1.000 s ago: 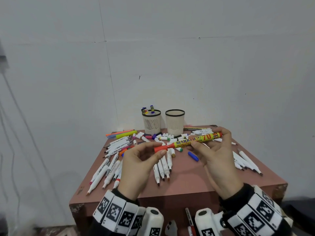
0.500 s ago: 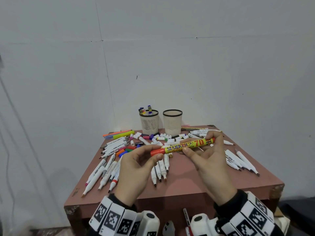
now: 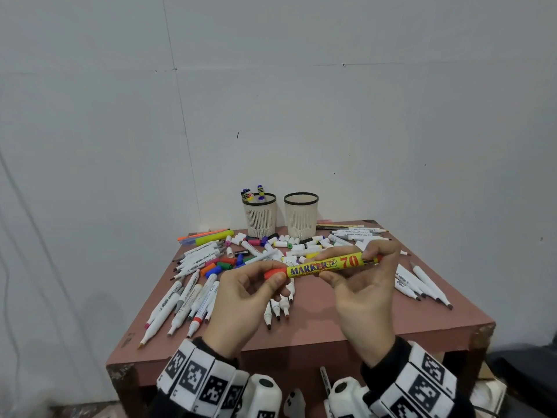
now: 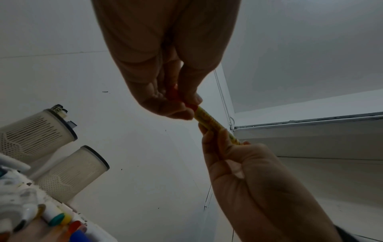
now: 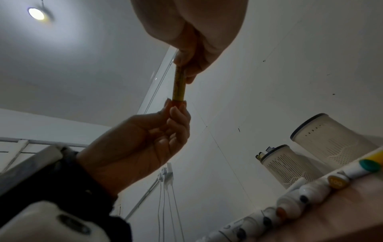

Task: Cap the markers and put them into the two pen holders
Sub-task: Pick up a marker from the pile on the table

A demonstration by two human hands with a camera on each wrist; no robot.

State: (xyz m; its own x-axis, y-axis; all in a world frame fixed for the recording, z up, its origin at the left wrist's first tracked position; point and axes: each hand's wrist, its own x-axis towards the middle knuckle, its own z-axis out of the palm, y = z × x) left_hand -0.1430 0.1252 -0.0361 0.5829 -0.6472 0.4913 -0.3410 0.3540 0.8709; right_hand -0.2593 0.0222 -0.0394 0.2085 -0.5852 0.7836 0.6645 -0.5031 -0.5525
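Note:
A yellow marker (image 3: 324, 266) with an orange-red cap (image 3: 273, 272) is held level above the table between both hands. My left hand (image 3: 271, 277) pinches the cap end, and my right hand (image 3: 358, 263) pinches the barrel near its right end. The wrist views show the same marker (image 4: 213, 122) (image 5: 179, 85) spanning the two hands. Two cream mesh pen holders stand at the table's back: the left holder (image 3: 259, 217) has a few markers in it, the right holder (image 3: 301, 217) shows nothing above its rim. Many uncapped white markers (image 3: 187, 300) and loose coloured caps (image 3: 224, 265) lie on the table.
The small reddish-brown table (image 3: 346, 330) stands against a white wall. More white markers (image 3: 422, 285) lie at its right side, and orange and yellow highlighters (image 3: 211, 235) at its back left. Below my wrists something white lies under the table front.
Both hands with the marker have drifted slightly left and lower in the head view. The cap end sits tighter against the yellow barrel, with less orange showing.

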